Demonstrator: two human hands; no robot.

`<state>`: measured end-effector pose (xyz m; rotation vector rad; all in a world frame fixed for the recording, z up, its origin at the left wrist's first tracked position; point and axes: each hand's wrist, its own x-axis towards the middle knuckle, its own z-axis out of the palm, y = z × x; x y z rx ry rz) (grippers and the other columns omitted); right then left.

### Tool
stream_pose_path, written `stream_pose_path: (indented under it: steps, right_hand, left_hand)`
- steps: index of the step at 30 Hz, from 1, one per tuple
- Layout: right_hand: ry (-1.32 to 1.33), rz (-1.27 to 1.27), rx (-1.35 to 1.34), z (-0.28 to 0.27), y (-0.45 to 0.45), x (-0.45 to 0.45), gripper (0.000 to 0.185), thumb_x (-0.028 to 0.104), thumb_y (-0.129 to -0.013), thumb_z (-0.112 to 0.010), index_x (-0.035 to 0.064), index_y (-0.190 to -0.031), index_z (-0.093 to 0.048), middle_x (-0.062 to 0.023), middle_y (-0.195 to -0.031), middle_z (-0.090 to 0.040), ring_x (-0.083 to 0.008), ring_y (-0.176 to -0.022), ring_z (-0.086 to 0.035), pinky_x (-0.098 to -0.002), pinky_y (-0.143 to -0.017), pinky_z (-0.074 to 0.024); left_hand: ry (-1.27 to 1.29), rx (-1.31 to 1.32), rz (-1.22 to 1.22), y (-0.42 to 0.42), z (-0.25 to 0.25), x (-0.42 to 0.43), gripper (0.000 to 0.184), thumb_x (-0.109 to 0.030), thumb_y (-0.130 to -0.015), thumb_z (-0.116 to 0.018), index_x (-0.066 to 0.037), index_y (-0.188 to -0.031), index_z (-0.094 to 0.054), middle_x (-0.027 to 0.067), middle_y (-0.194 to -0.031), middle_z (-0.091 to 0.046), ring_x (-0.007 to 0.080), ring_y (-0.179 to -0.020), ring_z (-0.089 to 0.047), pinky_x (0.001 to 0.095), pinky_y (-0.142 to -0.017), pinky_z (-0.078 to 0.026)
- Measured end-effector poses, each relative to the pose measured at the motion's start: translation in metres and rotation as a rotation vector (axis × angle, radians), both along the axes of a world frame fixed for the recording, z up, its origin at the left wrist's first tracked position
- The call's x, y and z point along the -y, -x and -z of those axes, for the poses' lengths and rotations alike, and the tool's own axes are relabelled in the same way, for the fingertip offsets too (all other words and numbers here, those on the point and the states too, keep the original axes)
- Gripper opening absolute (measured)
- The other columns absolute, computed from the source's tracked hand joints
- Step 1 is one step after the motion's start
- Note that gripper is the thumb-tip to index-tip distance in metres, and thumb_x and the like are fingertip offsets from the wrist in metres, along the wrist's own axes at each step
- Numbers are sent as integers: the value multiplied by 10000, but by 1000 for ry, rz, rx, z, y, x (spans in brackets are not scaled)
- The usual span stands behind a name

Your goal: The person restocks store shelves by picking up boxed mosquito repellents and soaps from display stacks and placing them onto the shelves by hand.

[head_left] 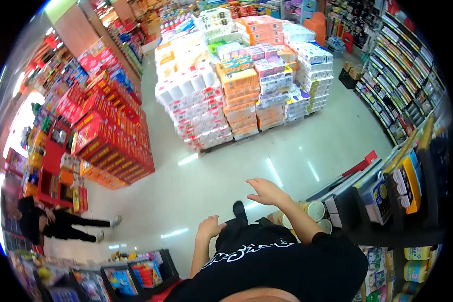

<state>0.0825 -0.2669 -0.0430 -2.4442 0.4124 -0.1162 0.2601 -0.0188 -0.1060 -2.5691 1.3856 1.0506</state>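
My right hand (265,192) is held out over the floor in front of my body, its fingers stretched and the thumb apart, with nothing in it. Lower and to the left, my left hand (210,227) hangs beside my black shirt (282,267), thumb away from the fingers and no object visible in it. Neither hand touches any goods. Nearest to my right forearm are several round tubs (315,210) with pale lids. Ahead stands a large stack of toilet rolls (189,88) and packs of tissue (240,83) in plastic wrap.
Red boxes (113,138) are piled at the left. A person in black (60,224) stands at the lower left. Shelves (405,65) line the right. Dark racks of goods stand close by, one at lower left (131,277), another at right (382,201). Glossy pale floor (186,181) runs between.
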Motion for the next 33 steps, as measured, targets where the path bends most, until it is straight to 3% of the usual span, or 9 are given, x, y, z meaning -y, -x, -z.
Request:
stream_pose_path:
  steps: [4, 8, 11, 14, 21, 27, 30, 33]
  right_hand:
    - [-17, 177, 40, -5, -38, 74, 570, 306, -889, -692, -18, -1331, -536, -247, -1233, -627, -409, -1155, -589, -464, -986, -482]
    - [-41, 354, 66, -8, -63, 138, 586, 320, -888, -696, -20, -1338, -537, -248, -1286, -608, -407, -1196, -571, -451, -1018, -467]
    - [-96, 429, 45, 2, -88, 189, 590, 327, -882, -701, -23, -1330, -543, -245, -1317, -595, -406, -1218, -559, -447, -1037, -455]
    - [-73, 487, 29, 30, -114, 249, 599, 329, -878, -702, -25, -1334, -542, -247, -1335, -586, -401, -1237, -550, -442, -1044, -451]
    - [-148, 480, 163, 35, -193, 406, 579, 314, -866, -725, -34, -1303, -572, -237, -1291, -617, -378, -1210, -582, -431, -1029, -461]
    - [-231, 450, 271, 39, -278, 524, 587, 321, -855, -751, -40, -1285, -582, -237, -1247, -643, -372, -1148, -625, -425, -969, -503]
    - [-314, 516, 317, 76, -325, 572, 598, 332, -855, -751, -41, -1290, -582, -233, -1235, -653, -359, -1104, -651, -420, -938, -521]
    - [-438, 644, 308, 97, -368, 607, 609, 324, -850, -745, -35, -1312, -576, -235, -1222, -662, -340, -1093, -662, -413, -931, -527]
  left_hand:
    - [40, 108, 158, -93, -9, 111, 612, -492, -918, -628, -39, -1326, -577, 210, -1278, -625, 395, -1163, -612, 509, -960, -499]
    - [62, 216, 341, -152, -54, 233, 591, -461, -922, -639, -38, -1328, -566, 205, -1267, -626, 400, -1135, -616, 506, -950, -503]
    - [450, 85, 343, -185, -62, 308, 581, -413, -921, -657, -12, -1326, -549, 222, -1278, -612, 408, -1143, -606, 503, -958, -501]
    - [595, 61, 329, -203, -59, 380, 575, -358, -921, -673, 22, -1329, -530, 241, -1281, -598, 421, -1163, -585, 496, -992, -482]
    - [718, -98, 76, -242, -13, 515, 575, -283, -903, -703, 59, -1322, -510, 275, -1320, -576, 425, -1219, -561, 463, -1026, -447]
    - [684, -518, -342, -294, -26, 635, 524, -252, -929, -676, 69, -1314, -528, 224, -1247, -642, 323, -1162, -619, 404, -981, -475]
    - [770, -571, -430, -358, 66, 692, 524, -265, -938, -674, 76, -1309, -529, 214, -1243, -641, 273, -1140, -620, 377, -959, -483]
    - [773, -384, -504, -360, 22, 733, 555, -293, -953, -668, 93, -1316, -505, 232, -1233, -634, 275, -1112, -627, 378, -953, -485]
